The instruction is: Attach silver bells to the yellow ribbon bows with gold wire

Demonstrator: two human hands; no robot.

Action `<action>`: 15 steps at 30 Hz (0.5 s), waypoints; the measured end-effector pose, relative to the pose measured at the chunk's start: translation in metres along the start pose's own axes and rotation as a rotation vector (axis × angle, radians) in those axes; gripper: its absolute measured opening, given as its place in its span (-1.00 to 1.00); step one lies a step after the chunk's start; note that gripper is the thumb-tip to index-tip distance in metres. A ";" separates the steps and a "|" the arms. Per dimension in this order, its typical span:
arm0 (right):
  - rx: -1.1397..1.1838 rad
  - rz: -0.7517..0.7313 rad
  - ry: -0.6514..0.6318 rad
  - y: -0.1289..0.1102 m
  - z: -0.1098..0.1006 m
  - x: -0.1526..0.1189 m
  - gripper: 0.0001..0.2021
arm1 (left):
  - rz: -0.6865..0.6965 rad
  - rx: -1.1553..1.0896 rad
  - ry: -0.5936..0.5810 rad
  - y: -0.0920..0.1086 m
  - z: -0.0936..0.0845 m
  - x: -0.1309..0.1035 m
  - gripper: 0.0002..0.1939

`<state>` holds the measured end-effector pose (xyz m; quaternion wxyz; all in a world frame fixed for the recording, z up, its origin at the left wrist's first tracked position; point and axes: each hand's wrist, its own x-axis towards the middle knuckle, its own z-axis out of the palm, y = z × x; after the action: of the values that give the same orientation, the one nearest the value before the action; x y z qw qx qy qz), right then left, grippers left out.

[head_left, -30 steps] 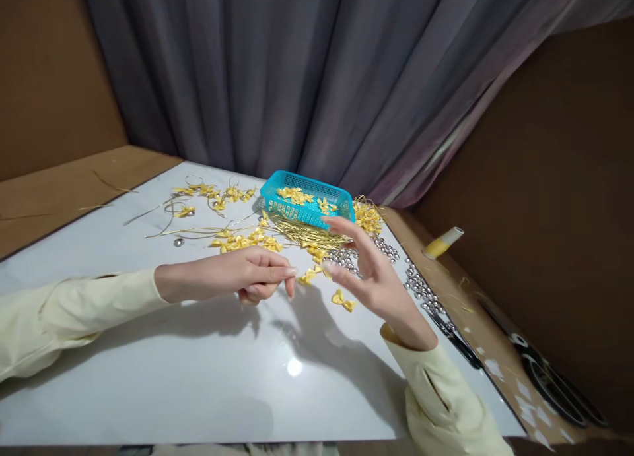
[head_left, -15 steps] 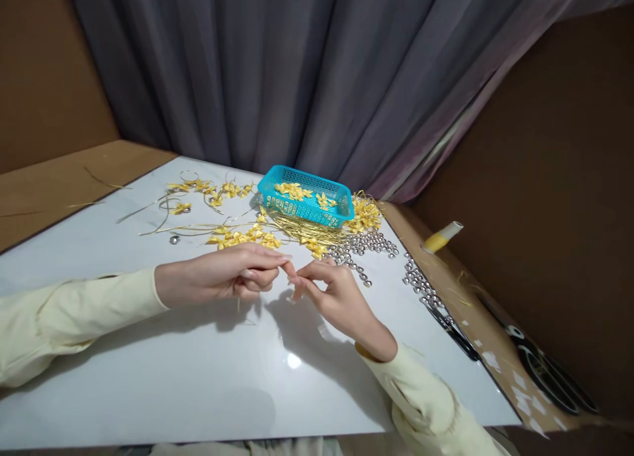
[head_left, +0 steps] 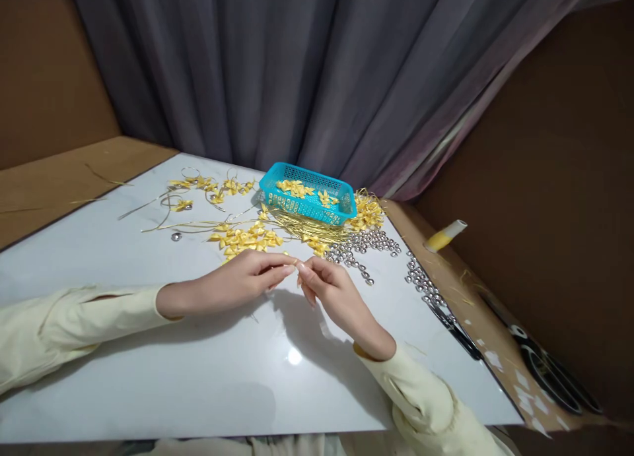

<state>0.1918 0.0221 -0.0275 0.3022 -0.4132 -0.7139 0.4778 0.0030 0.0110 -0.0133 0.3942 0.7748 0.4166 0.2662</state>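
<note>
My left hand (head_left: pixel 247 275) and my right hand (head_left: pixel 329 288) meet fingertip to fingertip above the white board (head_left: pixel 198 377). Both have their fingers pressed together in a pinch; what lies between the tips is too small to make out. Just beyond my left hand is a pile of yellow ribbon pieces (head_left: pixel 247 237). Thin gold wires (head_left: pixel 310 228) lie in a bundle in front of a turquoise basket (head_left: pixel 317 210), which holds more yellow pieces (head_left: pixel 296 189). Silver beads (head_left: pixel 364 243) are spread beyond my right hand.
Yellow pieces with curled wires (head_left: pixel 191 182) lie at the back left. Toward the right edge are more silver beads (head_left: pixel 421 278), a black-handled tool (head_left: pixel 458 334), large black scissors (head_left: pixel 549 377) and a yellow-and-white tube (head_left: pixel 446 236). A grey curtain (head_left: pixel 267 66) hangs behind.
My left hand has turned over, its curled fingers now straighter and drawn together toward the right hand's tips. More of the yellow pile shows. My right hand's fingers have shifted slightly.
</note>
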 end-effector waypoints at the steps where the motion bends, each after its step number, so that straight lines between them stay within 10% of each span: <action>1: -0.053 -0.024 0.002 0.000 0.001 0.000 -0.60 | 0.008 0.042 -0.005 -0.001 0.001 0.000 -0.67; 8: -0.370 -0.172 -0.063 -0.004 0.003 -0.004 -0.67 | 0.002 0.118 -0.038 -0.010 0.006 0.000 -0.72; 15: -0.159 -0.082 -0.074 -0.006 -0.009 -0.001 -0.76 | -0.123 -0.069 -0.014 -0.008 0.004 0.001 -0.66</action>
<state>0.1976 0.0239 -0.0191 0.2612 -0.3886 -0.7764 0.4218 0.0028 0.0128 -0.0226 0.4392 0.7354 0.4512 0.2505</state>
